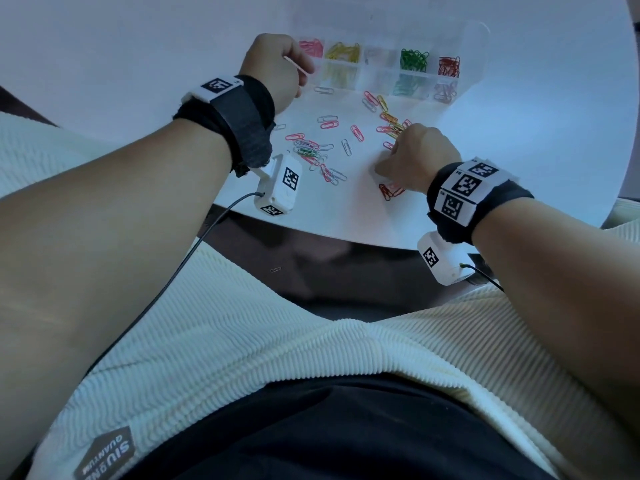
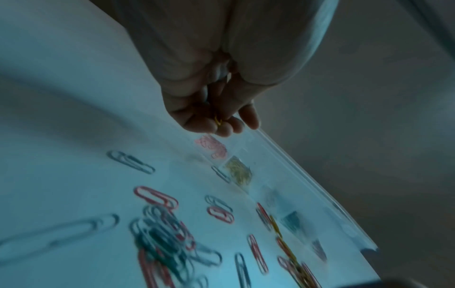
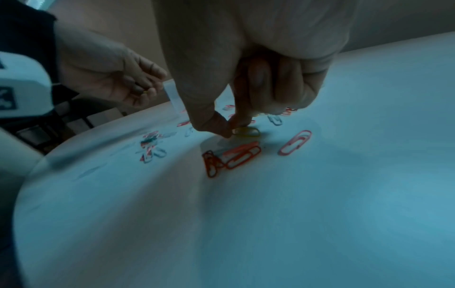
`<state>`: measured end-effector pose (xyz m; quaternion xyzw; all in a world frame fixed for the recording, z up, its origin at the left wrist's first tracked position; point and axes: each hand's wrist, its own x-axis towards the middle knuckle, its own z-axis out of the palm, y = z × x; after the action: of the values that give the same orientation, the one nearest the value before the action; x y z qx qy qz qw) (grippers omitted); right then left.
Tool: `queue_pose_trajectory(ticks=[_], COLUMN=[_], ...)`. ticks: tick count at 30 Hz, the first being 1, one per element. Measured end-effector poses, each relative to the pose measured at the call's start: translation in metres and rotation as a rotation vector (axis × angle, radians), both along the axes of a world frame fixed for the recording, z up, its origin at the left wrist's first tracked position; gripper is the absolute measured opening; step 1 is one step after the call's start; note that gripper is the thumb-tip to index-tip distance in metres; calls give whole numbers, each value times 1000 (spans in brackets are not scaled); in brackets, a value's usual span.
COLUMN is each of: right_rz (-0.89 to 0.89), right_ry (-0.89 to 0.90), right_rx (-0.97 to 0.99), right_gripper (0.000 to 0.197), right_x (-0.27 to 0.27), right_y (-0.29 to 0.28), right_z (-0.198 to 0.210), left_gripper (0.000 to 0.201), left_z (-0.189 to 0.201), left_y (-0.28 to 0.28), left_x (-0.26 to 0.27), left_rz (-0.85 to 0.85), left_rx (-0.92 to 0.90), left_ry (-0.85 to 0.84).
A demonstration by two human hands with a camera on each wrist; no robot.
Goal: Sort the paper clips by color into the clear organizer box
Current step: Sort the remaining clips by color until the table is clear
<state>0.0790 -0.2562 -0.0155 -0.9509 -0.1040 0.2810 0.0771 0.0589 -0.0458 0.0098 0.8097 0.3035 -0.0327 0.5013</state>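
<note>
The clear organizer box stands at the back of the white table, with pink, yellow, green and red clips in separate compartments. My left hand hovers over the box's left end, by the pink compartment, its fingers curled round a yellow paper clip. My right hand is down on the table. Its thumb and forefinger pinch a yellow clip that lies flat. Several red clips lie just in front of that hand.
Loose pink, silver, green and yellow clips are scattered over the table between my hands. One pink clip lies to the right of my right hand. The table's rounded front edge is close to my lap. One clip lies on the dark floor.
</note>
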Motion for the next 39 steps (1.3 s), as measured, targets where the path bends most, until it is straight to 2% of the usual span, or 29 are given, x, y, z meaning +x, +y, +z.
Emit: queue_pose_trajectory(ticks=[3,6,8,11,13,15,18,21,24,28,31,35,39], right_rz=[-107,-181,-255,-415,-444,-393,-181,-52,24,-23,-75,-96,-86], right_ry=[79,174,250,325,311,224,55,35,84,163,164,118,117], right_rx=[164,254,315,427,435,404,281,181,41,-128,-188,-191,-189], right_gripper=[23,22,18,20,17,19,16,6,12,30,40,31,33], right_x=[12,25,30,36,38,40,43,47,50,49,40,31,24], right_y=[-8,-20,-26,-33,-34,-37,-40,-42,-48,-57,-59,-56,-50], right_z=[10,23,26,23,22,21,24,27,32,30,22,21,20], left_gripper=[42,32,25,25,29,33,25,22,21,16,10,8,21], left_z=[3,4,-1,-14,-22,-25,-21,-16,-17,-17,-13,-6,6], left_y=[-21,-49,-61,-68,-69,-69,-73,-78,-81,-77,-72,-67,-67], left_x=[1,4,10,25,35,43,52,56,55,50,45,31,12], left_rz=[-105,-367,-510,-626,-706,-760,-804,-834,-832,-757,-662,-543,-304], left_rx=[80,163,281,448,549,616,669,720,748,668,562,380,90], left_ry=[11,46,43,84,119,136,146,177,194,190,172,161,123])
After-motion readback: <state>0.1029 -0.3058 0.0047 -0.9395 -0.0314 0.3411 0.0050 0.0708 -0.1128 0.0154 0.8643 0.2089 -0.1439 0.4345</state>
